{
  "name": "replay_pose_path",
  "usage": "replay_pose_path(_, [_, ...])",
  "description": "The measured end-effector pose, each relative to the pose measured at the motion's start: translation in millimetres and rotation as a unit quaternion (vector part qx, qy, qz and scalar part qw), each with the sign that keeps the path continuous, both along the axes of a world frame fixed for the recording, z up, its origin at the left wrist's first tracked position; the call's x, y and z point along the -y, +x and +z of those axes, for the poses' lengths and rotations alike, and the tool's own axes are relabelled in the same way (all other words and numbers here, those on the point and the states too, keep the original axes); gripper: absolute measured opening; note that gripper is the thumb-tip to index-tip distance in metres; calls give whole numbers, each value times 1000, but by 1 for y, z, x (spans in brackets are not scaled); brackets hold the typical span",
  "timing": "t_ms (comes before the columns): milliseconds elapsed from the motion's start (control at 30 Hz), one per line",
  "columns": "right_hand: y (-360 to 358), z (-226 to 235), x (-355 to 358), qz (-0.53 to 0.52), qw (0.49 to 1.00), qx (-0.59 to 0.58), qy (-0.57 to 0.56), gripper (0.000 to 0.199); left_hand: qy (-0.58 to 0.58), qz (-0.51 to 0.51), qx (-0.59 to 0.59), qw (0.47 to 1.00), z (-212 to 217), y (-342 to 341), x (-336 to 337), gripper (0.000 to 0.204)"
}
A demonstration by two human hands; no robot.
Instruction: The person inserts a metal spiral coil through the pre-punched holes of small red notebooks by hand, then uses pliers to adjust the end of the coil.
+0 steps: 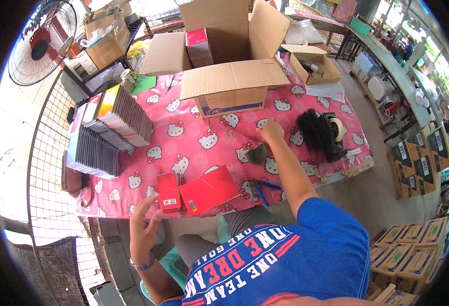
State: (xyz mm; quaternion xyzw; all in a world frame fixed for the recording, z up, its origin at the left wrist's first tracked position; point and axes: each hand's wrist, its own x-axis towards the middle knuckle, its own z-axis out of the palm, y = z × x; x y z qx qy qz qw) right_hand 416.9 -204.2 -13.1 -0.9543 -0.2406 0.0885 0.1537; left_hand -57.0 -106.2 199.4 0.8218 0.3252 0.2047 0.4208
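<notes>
Near the front edge of the table, a small red notebook (169,191) and a larger red spiral notebook (210,190) lie side by side. My left hand (145,227) is at the small notebook's left edge, fingers stretched and apart, holding nothing visible. My right hand (271,131) reaches over the middle of the table with its fingers drawn together. Whatever they may pinch is too small to make out; a thin dark line runs on the cloth beside them. Below that hand sits a dark greyish lump (256,154). Blue-handled pliers (261,193) lie right of the larger notebook.
Stacks of spiral notebooks (94,148) stand at the left. An open cardboard box (234,99) with notebooks inside occupies the back. At the right are a black tangled bundle (311,130) and a tape dispenser (335,137). A shallow carton (316,69) stands behind them.
</notes>
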Motion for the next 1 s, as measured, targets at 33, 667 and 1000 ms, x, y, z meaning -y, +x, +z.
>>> replay_pose_path(33, [-5, 5, 4, -29, 999, -29, 19, 71, -3, 3, 1, 1000, -3, -2, -1, 39])
replay_pose_path(667, [55, 3, 3, 499, 859, 103, -48, 23, -85, 25, 62, 994, -23, -34, -1, 36])
replay_pose_path(1000, [41, -39, -3, -174, 982, 68, 38, 57, -123, 49, 48, 990, -26, -39, -5, 38])
